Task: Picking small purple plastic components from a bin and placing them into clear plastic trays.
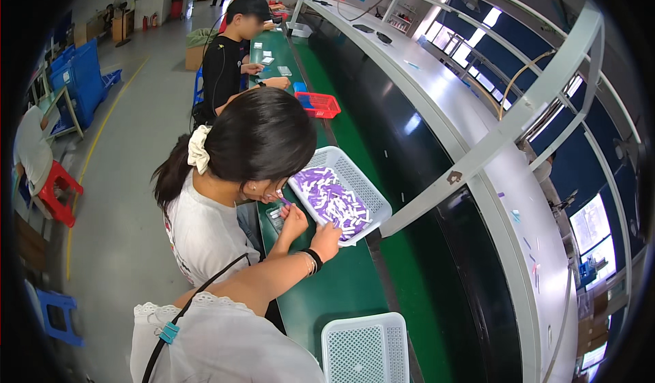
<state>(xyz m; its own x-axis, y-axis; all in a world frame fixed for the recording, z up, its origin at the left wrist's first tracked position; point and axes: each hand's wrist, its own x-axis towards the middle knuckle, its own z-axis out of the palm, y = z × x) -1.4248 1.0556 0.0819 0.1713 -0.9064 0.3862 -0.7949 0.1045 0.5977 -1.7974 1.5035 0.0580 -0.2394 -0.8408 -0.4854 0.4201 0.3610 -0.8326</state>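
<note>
Two stools (one red, one blue) stand on the grey floor at far left. Two co-workers sit along the green bench. One left hand rests at the rim of a white basket of purple strips; I cannot tell whether its curled fingers hold anything. One red basket sits farther up; a second white basket is cut off below. The right hand is out of view.

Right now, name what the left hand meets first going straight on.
Probably the purple pieces in the white basket: the left hand sits at its near rim, pointing into the pile, though depth is unclear.
</note>
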